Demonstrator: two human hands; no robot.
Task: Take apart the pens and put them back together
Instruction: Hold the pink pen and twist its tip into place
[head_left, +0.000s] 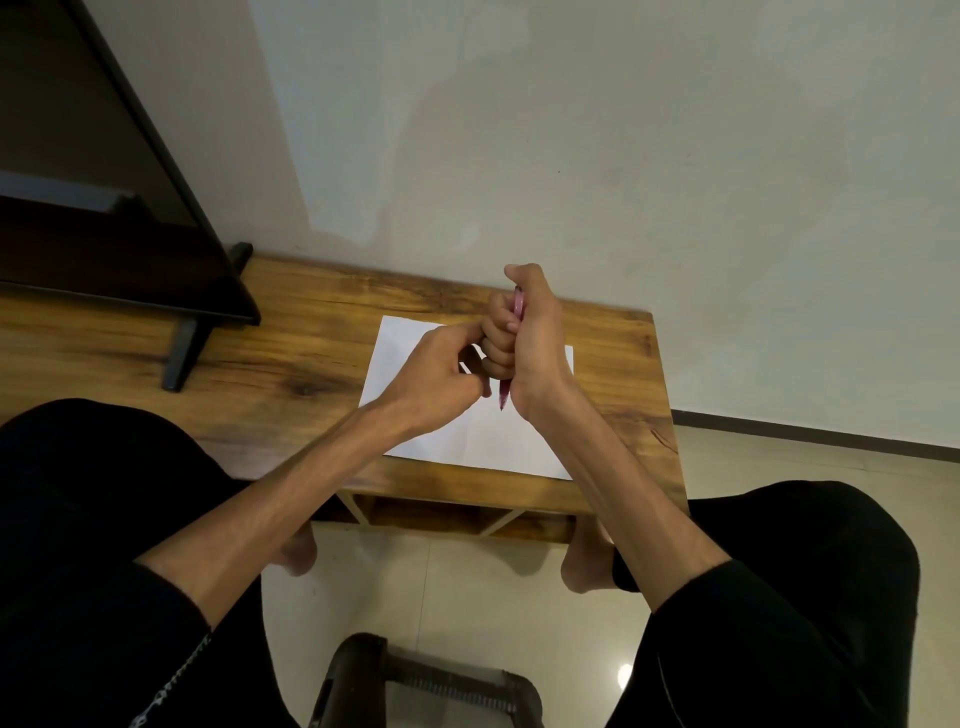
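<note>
My right hand grips a pink-red pen in its fist, held upright over a white sheet of paper. The pen's upper end shows by the thumb and its tip pokes out below the fist. My left hand is right beside it with curled fingers touching the right fist. Something small and pale seems to sit between its fingertips, but I cannot tell what it is. Most of the pen is hidden inside the right hand.
The paper lies on a low wooden table against a pale wall. A dark screen on a stand fills the table's left end. My knees flank the table, with a dark stool on the tiled floor below.
</note>
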